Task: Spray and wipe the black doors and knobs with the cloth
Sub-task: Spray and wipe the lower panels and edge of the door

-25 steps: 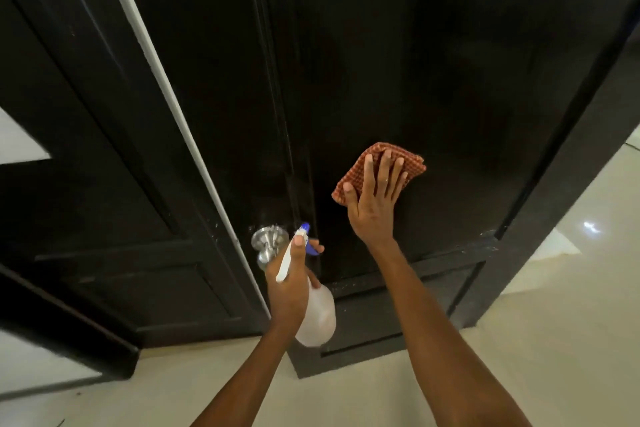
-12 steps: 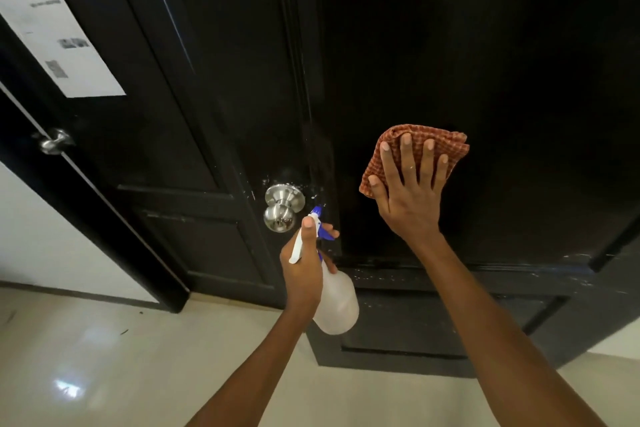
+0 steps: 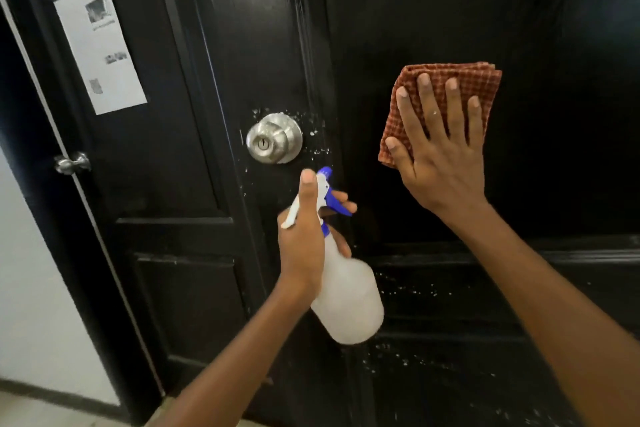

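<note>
The right hand (image 3: 441, 163), fingers spread, is sliding the folded red checked cloth (image 3: 446, 94) higher up the black wooden door (image 3: 554, 45) — wiping is progressing — while the left hand (image 3: 304, 236) is still gripping the translucent spray bottle (image 3: 346, 302) below the speckled silver round knob (image 3: 273, 139).

Your right hand (image 3: 441, 156) lies flat on the cloth (image 3: 446, 100) against the right door (image 3: 554, 45), with bare black panel open above it, to its right and below it down to the raised rail. To its left, your left hand (image 3: 304, 239) and the spray bottle (image 3: 346, 298) hang in front of the seam between the doors. The silver knob (image 3: 273, 139) juts out of the left door (image 3: 221, 45) just above the nozzle, blocking a flat sweep there. Farther left, a paper sheet (image 3: 100, 52) is stuck on that door, and a second small handle (image 3: 72, 163) sticks out at the far edge.
</note>
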